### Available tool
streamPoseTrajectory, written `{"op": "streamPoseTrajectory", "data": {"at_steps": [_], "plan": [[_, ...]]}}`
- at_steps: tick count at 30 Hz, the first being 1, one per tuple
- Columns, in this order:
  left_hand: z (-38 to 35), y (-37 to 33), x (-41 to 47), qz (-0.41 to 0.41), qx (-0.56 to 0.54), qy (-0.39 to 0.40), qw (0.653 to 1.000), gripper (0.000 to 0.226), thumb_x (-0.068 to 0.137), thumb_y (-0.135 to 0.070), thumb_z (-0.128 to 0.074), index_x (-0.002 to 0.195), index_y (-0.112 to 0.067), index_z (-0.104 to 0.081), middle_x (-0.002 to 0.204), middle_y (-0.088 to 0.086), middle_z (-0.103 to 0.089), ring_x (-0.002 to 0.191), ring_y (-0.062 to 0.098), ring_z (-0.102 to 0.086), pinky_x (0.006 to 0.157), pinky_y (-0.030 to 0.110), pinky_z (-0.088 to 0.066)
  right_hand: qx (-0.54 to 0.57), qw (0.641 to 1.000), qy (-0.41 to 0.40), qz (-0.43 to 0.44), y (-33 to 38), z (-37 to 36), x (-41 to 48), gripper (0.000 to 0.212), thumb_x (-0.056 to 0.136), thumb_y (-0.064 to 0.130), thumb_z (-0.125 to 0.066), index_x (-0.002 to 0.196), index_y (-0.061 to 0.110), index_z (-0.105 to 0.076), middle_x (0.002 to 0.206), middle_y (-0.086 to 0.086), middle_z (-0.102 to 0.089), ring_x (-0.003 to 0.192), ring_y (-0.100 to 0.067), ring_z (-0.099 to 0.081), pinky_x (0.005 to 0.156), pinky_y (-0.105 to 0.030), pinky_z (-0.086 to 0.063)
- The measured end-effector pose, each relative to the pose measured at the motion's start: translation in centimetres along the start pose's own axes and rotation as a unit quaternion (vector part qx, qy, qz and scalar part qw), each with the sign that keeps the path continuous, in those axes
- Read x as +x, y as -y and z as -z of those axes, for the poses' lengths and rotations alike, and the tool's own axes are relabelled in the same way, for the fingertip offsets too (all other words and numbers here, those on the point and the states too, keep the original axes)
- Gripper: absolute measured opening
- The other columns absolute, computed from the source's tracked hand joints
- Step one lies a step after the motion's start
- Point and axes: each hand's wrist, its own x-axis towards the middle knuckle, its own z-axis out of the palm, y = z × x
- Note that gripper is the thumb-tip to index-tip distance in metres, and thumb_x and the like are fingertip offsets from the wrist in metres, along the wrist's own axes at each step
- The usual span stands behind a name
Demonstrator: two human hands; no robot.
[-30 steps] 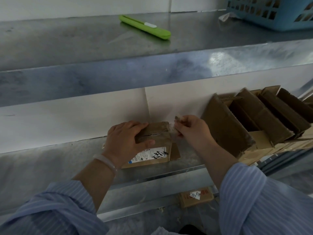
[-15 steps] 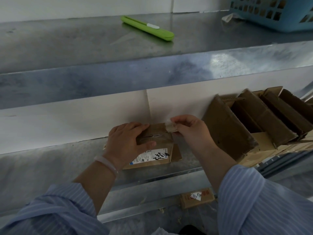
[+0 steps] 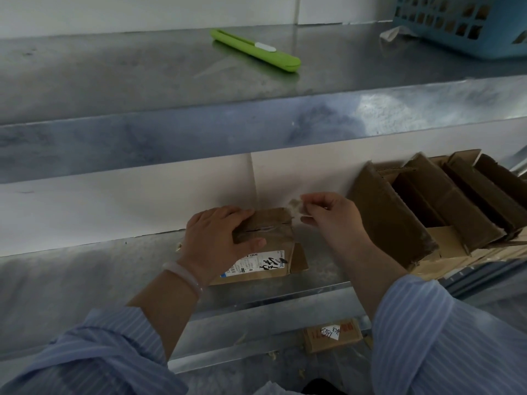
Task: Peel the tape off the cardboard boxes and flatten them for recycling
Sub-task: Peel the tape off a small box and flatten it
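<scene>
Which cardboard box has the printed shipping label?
The small box under the left hand, label on its near face. The opened boxes at right show none; the floor box has a handwritten sticker.

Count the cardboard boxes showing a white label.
2: the small box under the left hand on the lower shelf, and a second box lying below that shelf. The pile at right may hide more.

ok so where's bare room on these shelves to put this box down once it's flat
Lower steel shelf: bare left of the small brown cardboard box under the left hand. Upper steel shelf: bare left of the green plastic knife, also between it and the blue plastic basket. Crowded: lower right, the opened brown cardboard boxes.
</scene>
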Motion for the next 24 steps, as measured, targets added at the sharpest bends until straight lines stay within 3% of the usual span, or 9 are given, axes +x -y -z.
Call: {"op": "streamPoseTrajectory", "data": {"at_steps": [3,5,8,11,14,17,18,21,24], "plan": [[0.0,0.1,-0.1,-0.006,-0.005,-0.005,1.000,0.078,0.073,-0.087,-0.032,0.135,-0.041,-0.046,0.130,-0.018,-0.053,0.120,0.009,-0.048,0.103,0.036,-0.032,-0.075,0.996,-0.035,-0.040,-1.8,0.7,0.6,0.010,0.091,0.018,-0.064,0.087,0.023,-0.071,0.087,0.003,-0.072,0.081,-0.014,-0.070,0.076,-0.029,-0.058],[0.0,0.0,-0.1,-0.004,-0.015,-0.007,1.000,0.077,0.073,-0.085,-0.037,0.135,-0.040,-0.046,0.131,-0.017,-0.053,0.120,0.010,-0.048,0.102,0.036,-0.032,-0.167,0.984,-0.064,-0.025,-2.8,1.1,0.7,0.004,0.087,0.024,-0.069,0.090,0.025,-0.071,0.079,0.010,-0.069,0.075,-0.008,-0.067,0.061,-0.016,-0.051],[0.1,-0.1,-0.1,0.011,-0.055,-0.014,0.998,0.070,0.075,-0.074,-0.055,0.132,-0.035,-0.048,0.126,-0.013,-0.058,0.114,0.013,-0.052,0.101,0.036,-0.033,-0.214,0.973,-0.091,0.008,-3.4,1.6,0.9,0.022,0.083,0.020,-0.073,0.096,0.034,-0.062,0.081,0.014,-0.064,0.072,0.000,-0.060,0.048,-0.005,-0.037],[0.3,0.4,0.0,0.021,-0.100,-0.002,0.995,0.050,0.085,-0.050,-0.061,0.131,-0.034,-0.050,0.133,-0.011,-0.054,0.119,0.013,-0.049,0.105,0.034,-0.029,-0.302,0.953,-0.037,0.012,-3.4,1.4,1.5,0.016,0.091,0.020,-0.064,0.100,0.033,-0.066,0.098,0.015,-0.065,0.078,0.004,-0.055,0.064,-0.008,-0.038],[0.9,0.8,0.0,0.016,-0.118,0.046,0.992,0.046,0.091,-0.030,-0.057,0.136,-0.033,-0.048,0.148,-0.008,-0.040,0.133,0.013,-0.036,0.116,0.040,-0.021,-0.389,0.920,-0.023,0.037,-3.4,1.2,2.0,0.022,0.092,0.010,-0.059,0.101,0.026,-0.072,0.110,0.004,-0.067,0.088,-0.005,-0.057,0.078,-0.013,-0.041],[1.3,0.9,-0.3,-0.001,-0.100,0.038,0.994,0.049,0.090,-0.037,-0.059,0.137,-0.030,-0.048,0.149,-0.005,-0.039,0.135,0.013,-0.032,0.116,0.043,-0.021,-0.427,0.901,-0.050,0.053,-3.5,1.1,2.3,0.026,0.087,0.006,-0.065,0.091,0.032,-0.068,0.114,-0.004,-0.060,0.085,-0.009,-0.058,0.062,-0.008,-0.038],[1.4,1.0,-0.5,0.000,-0.078,0.013,0.997,0.051,0.088,-0.043,-0.061,0.136,-0.030,-0.050,0.146,-0.005,-0.041,0.133,0.014,-0.033,0.115,0.043,-0.023,-0.440,0.895,-0.047,0.053,-3.5,1.1,2.5,0.025,0.088,0.006,-0.064,0.093,0.030,-0.069,0.115,-0.004,-0.060,0.086,-0.011,-0.059,0.064,-0.010,-0.040],[1.3,1.2,-1.7,0.041,-0.043,-0.069,0.996,0.065,0.080,-0.058,-0.061,0.135,-0.027,-0.051,0.140,-0.002,-0.042,0.129,0.020,-0.034,0.107,0.039,-0.032,-0.467,0.881,-0.022,0.076,-3.4,1.2,2.8,0.024,0.094,0.011,-0.055,0.110,0.017,-0.072,0.119,-0.011,-0.065,0.100,-0.024,-0.063,0.088,-0.029,-0.050],[0.5,1.5,-3.0,0.148,-0.144,-0.113,0.972,0.066,0.084,-0.052,-0.060,0.141,-0.025,-0.042,0.137,0.002,-0.038,0.127,0.022,-0.032,0.105,0.033,-0.029,-0.445,0.893,-0.019,0.064,-3.4,1.4,2.6,0.033,0.096,0.012,-0.051,0.126,0.017,-0.063,0.127,-0.012,-0.062,0.111,-0.029,-0.060,0.097,-0.036,-0.047]]}}
